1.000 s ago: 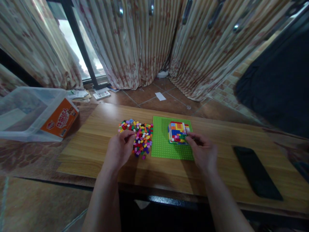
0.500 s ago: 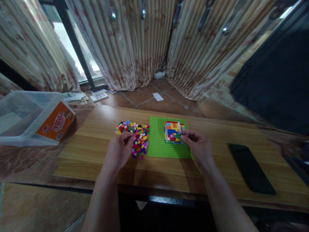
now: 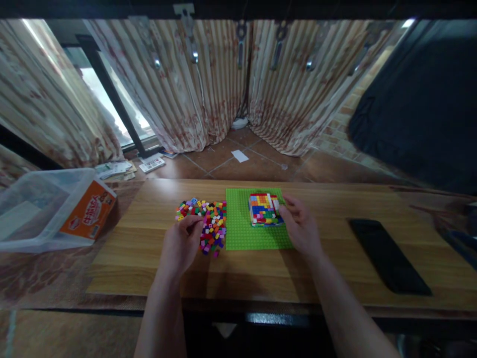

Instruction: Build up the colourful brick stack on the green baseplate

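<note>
A multicoloured block of building bricks point(image 3: 262, 210) stands on the green baseplate point(image 3: 238, 233). My right hand point(image 3: 302, 228) is at the right side of this block, thumb and forefinger drawn together against its edge. Whatever lies between those fingertips is too small to make out. To the left of the baseplate spreads a pile of loose small bricks point(image 3: 214, 231) in many colours. Over its left part my left hand point(image 3: 182, 243) is closed in a pinch. Pink shows beside its fingertips, but I cannot tell whether a brick is held.
The wooden table point(image 3: 137, 238) carries all of this. A black phone-like slab point(image 3: 389, 256) lies at the right. At the far left stands a clear plastic bin point(image 3: 44, 209) with an orange label. Curtains point(image 3: 208, 89) hang behind, and paper point(image 3: 239, 156) lies on the tiled floor.
The view has tilted up, so the table sits lower in the picture. My right fingers have shifted slightly at the block's right edge. My left hand keeps its pinch by the pile.
</note>
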Available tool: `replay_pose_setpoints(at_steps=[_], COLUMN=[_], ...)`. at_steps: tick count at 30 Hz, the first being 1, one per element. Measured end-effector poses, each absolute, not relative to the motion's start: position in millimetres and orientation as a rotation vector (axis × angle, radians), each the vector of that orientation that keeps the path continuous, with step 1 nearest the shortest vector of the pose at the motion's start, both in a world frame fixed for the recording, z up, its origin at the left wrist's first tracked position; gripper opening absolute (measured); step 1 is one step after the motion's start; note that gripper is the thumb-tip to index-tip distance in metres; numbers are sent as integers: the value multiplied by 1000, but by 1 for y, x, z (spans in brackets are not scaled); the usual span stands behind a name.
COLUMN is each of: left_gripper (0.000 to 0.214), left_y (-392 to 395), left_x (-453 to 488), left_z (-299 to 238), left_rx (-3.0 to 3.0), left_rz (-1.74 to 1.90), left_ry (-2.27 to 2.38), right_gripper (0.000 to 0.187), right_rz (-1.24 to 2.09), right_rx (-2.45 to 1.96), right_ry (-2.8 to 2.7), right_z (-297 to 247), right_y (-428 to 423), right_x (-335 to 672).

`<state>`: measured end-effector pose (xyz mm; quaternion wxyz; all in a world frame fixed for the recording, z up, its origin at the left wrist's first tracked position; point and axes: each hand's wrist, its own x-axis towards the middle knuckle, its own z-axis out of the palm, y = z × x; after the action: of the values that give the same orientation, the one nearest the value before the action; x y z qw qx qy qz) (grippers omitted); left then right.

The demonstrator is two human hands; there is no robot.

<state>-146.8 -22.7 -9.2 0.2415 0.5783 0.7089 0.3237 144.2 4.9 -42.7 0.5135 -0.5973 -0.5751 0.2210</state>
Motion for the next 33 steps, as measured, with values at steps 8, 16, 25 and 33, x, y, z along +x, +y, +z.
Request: replay_pose_setpoints(at_steps=[8, 16, 25, 33], left_gripper=[29, 31, 38, 34], left_y=[-21, -15, 2, 19], left_x=[-157, -167, -196, -207], left_z=[-14, -19, -22, -14], left_rx=[1559, 1419, 1325, 1567], left_rz=[1016, 1182, 1193, 1165], left_ry=[1917, 2063, 2282, 2059], right_gripper=[97, 90, 85, 59], right_rz=[549, 512, 469, 603], right_rx=[-1343, -1454, -1417, -1220], right_ry=[-1944, -1982, -1989, -1881], right_z=[-40, -41, -52, 1], right_y=[10, 8, 2, -42], right_x=[143, 164, 213, 135])
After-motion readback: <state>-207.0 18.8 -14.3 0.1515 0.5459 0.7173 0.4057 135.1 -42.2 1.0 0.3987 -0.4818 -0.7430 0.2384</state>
